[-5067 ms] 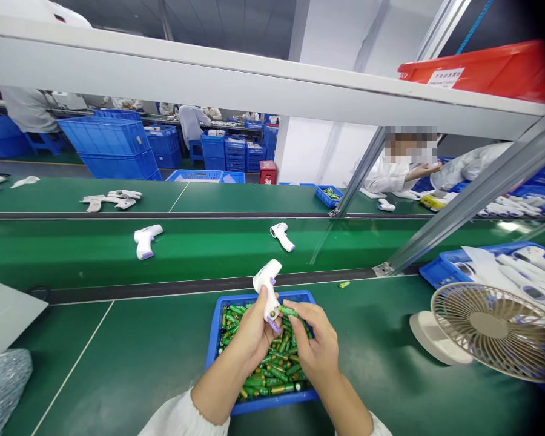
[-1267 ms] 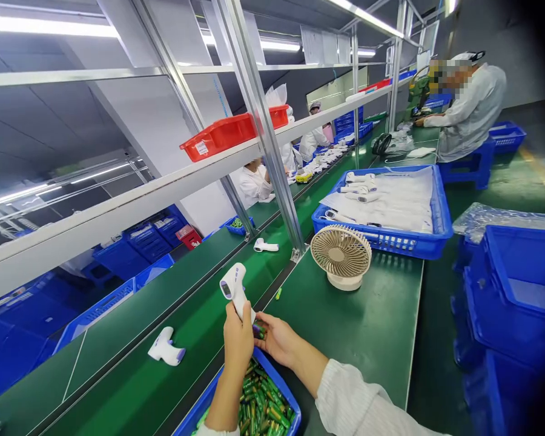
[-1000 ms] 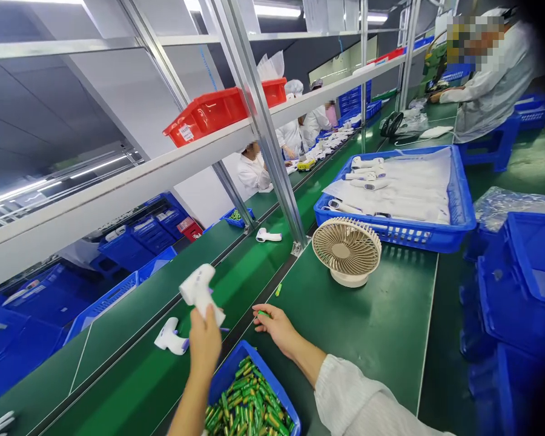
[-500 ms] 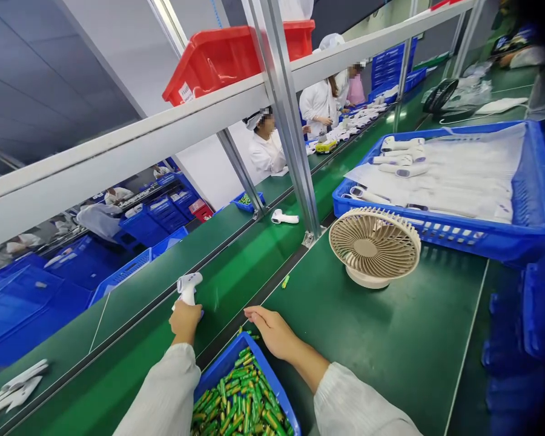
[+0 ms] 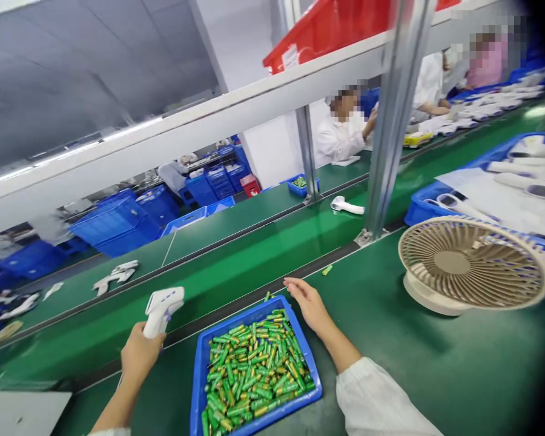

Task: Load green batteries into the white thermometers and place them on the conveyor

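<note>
Thermometer (image 5: 166,298) in the left hand (image 5: 138,357) has its handle (image 5: 153,326) partly hidden.

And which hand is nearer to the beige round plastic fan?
Right. The right hand is left of the fan, not touching; the left hand is farther left, beyond the blue rectangular plastic tray.

This place is a factory hall with an assembly line. A long green conveyor belt (image 5: 245,257) runs past the worktop (image 5: 381,318), and a white infrared thermometer (image 5: 349,206) lies on it. Beyond the belt there is a person in white clothes (image 5: 338,144), and farther right many white devices (image 5: 495,104) lie close together. A blue tray (image 5: 198,370) full of batteries (image 5: 257,357), the blue plastic crates (image 5: 113,225) in the background and a red bin (image 5: 340,30) on a shelf (image 5: 209,124) also show it.
</note>
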Demonstrator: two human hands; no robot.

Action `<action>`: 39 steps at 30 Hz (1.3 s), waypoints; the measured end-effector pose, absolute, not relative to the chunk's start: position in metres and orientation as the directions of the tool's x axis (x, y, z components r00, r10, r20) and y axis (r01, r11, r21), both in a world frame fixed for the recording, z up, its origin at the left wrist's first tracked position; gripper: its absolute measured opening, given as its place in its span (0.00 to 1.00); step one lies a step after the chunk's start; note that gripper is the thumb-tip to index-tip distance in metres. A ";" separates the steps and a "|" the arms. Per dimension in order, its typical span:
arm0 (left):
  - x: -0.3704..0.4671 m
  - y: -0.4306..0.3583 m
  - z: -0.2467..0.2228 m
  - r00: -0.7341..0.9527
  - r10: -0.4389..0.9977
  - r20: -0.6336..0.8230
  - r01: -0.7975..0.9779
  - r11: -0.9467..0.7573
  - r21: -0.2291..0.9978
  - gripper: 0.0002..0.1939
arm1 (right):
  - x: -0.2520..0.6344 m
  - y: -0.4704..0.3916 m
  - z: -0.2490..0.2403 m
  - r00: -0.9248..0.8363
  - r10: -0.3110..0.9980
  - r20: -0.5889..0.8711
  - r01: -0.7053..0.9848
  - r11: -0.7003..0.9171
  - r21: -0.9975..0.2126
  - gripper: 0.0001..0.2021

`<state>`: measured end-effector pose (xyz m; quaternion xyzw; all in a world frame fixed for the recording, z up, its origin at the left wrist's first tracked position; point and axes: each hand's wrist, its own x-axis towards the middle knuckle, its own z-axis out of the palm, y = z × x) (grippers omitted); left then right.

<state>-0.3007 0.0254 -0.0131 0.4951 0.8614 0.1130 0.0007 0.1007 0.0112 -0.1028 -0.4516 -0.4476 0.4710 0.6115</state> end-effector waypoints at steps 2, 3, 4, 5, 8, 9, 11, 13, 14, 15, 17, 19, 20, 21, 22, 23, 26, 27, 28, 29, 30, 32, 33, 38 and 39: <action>-0.324 -0.016 -0.023 -0.591 0.802 0.084 0.793 0.559 0.243 0.19 | 0.096 0.007 -0.099 0.129 0.981 0.146 -0.156 0.166 -0.974 0.22; -0.332 -0.033 -0.029 -0.621 0.781 0.062 0.763 0.585 0.276 0.18 | 0.092 0.005 -0.097 0.111 0.980 0.163 -0.139 0.177 -0.974 0.21; -0.337 -0.045 -0.036 -0.644 0.764 0.043 0.736 0.603 0.307 0.18 | 0.089 0.003 -0.096 0.093 0.979 0.181 -0.115 0.191 -0.975 0.21; -0.340 -0.054 -0.041 -0.658 0.752 0.032 0.717 0.614 0.331 0.19 | 0.086 0.001 -0.095 0.075 0.977 0.201 -0.083 0.207 -0.975 0.20; -0.333 -0.061 -0.044 -0.682 0.726 0.087 0.695 0.606 0.388 0.20 | 0.080 -0.003 -0.091 0.037 0.965 0.259 0.055 0.257 -0.965 0.18; -0.325 -0.057 -0.040 -0.688 0.715 0.124 0.684 0.583 0.438 0.21 | 0.078 -0.004 -0.087 0.028 0.960 0.279 0.111 0.275 -0.955 0.17; -0.299 -0.044 -0.026 -0.698 0.693 0.180 0.618 0.457 0.639 0.24 | 0.074 -0.008 -0.074 0.012 0.947 0.322 0.213 0.312 -0.926 0.16; -0.263 -0.024 -0.007 -0.684 0.711 0.165 0.407 0.185 0.894 0.22 | 0.064 -0.014 -0.055 -0.034 0.929 0.368 0.337 0.357 -0.871 0.13; -0.242 -0.013 0.002 -0.654 0.748 0.116 0.199 0.022 0.980 0.21 | 0.056 -0.017 -0.045 -0.088 0.918 0.387 0.409 0.388 -0.826 0.12; -0.222 -0.001 0.010 -0.608 0.793 0.039 -0.068 -0.101 0.993 0.21 | 0.046 -0.021 -0.036 -0.180 0.900 0.397 0.495 0.432 -0.754 0.11; -0.185 0.021 0.020 -0.498 0.866 -0.047 -0.424 -0.195 0.885 0.22 | 0.021 -0.029 -0.022 -0.422 0.838 0.347 0.596 0.544 -0.590 0.11; -0.159 0.038 0.022 -0.447 0.891 -0.082 -0.539 -0.195 0.820 0.21 | -0.005 -0.035 -0.018 -0.612 0.753 0.243 0.596 0.640 -0.484 0.10; -0.151 0.043 0.019 -0.432 0.896 -0.100 -0.561 -0.181 0.808 0.21 | -0.016 -0.037 -0.020 -0.677 0.710 0.195 0.581 0.678 -0.451 0.10; -0.146 0.046 0.016 -0.417 0.901 -0.122 -0.588 -0.164 0.792 0.20 | -0.025 -0.039 -0.023 -0.725 0.669 0.163 0.560 0.710 -0.427 0.10; -0.143 0.048 0.012 -0.403 0.904 -0.145 -0.610 -0.147 0.779 0.20 | -0.031 -0.040 -0.028 -0.756 0.637 0.149 0.539 0.736 -0.410 0.09; -0.142 0.049 0.007 -0.393 0.905 -0.165 -0.624 -0.131 0.770 0.20 | -0.035 -0.040 -0.032 -0.775 0.614 0.148 0.521 0.754 -0.400 0.08; -0.147 0.049 -0.003 -0.415 0.885 -0.212 -0.630 -0.111 0.768 0.20 | -0.033 -0.038 -0.041 -0.766 0.605 0.217 0.487 0.766 -0.419 0.07; -0.149 0.049 -0.006 -0.435 0.871 -0.227 -0.624 -0.110 0.773 0.21 | -0.029 -0.037 -0.041 -0.719 0.640 0.270 0.491 0.743 -0.455 0.06; -0.150 0.050 -0.009 -0.453 0.857 -0.244 -0.618 -0.105 0.779 0.21 | -0.025 -0.035 -0.041 -0.625 0.701 0.343 0.502 0.698 -0.511 0.06; -0.151 0.050 -0.011 -0.465 0.846 -0.262 -0.613 -0.093 0.785 0.22 | -0.021 -0.034 -0.039 -0.485 0.768 0.418 0.506 0.637 -0.582 0.07; -0.150 0.050 -0.013 -0.464 0.841 -0.280 -0.610 -0.074 0.789 0.22 | -0.017 -0.033 -0.037 -0.315 0.818 0.481 0.489 0.574 -0.657 0.07; -0.143 0.049 -0.016 -0.418 0.853 -0.312 -0.607 -0.007 0.795 0.22 | -0.011 -0.030 -0.034 -0.009 0.842 0.539 0.406 0.496 -0.768 0.07; -0.139 0.048 -0.017 -0.376 0.868 -0.324 -0.604 0.035 0.796 0.21 | -0.009 -0.028 -0.033 0.068 0.835 0.546 0.364 0.488 -0.793 0.07; -0.114 0.038 -0.015 -0.178 0.921 -0.345 -0.573 0.188 0.797 0.20 | -0.005 -0.025 -0.033 0.044 0.852 0.521 0.279 0.490 -0.826 0.05; -0.112 0.036 -0.013 -0.158 0.923 -0.350 -0.570 0.204 0.796 0.20 | -0.005 -0.025 -0.033 0.046 0.858 0.511 0.269 0.482 -0.834 0.05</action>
